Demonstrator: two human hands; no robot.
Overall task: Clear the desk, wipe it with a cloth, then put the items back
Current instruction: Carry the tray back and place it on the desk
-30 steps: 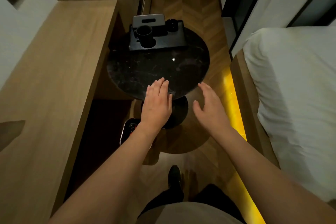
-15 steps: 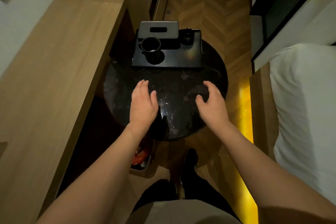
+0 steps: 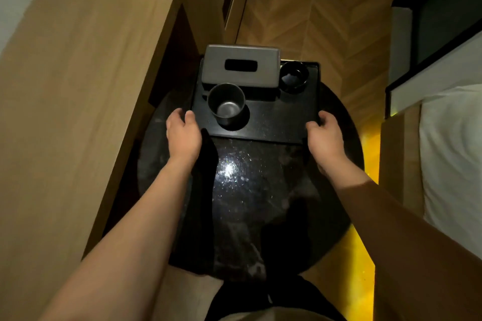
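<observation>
On the floor between a long wooden counter point(image 3: 78, 112) and a white bed point(image 3: 451, 154): round black desk point(image 3: 247, 216), glossy top. Far half carries a black tray point(image 3: 281, 117). On tray: grey tissue box point(image 3: 241, 65) at back, grey cup point(image 3: 226, 103) front left, small black bowl point(image 3: 294, 76) back right. Left hand point(image 3: 182, 133), grip curled over tray's left edge; right hand point(image 3: 326, 135), grip curled over right edge.

Both forearms are bare to the edge of view, no sleeves, watch or rings showing on the left hand point(image 3: 182, 135) or right hand point(image 3: 326, 138), with dark trousers point(image 3: 273, 300) and a pale shirt hem point(image 3: 273, 316) below.
</observation>
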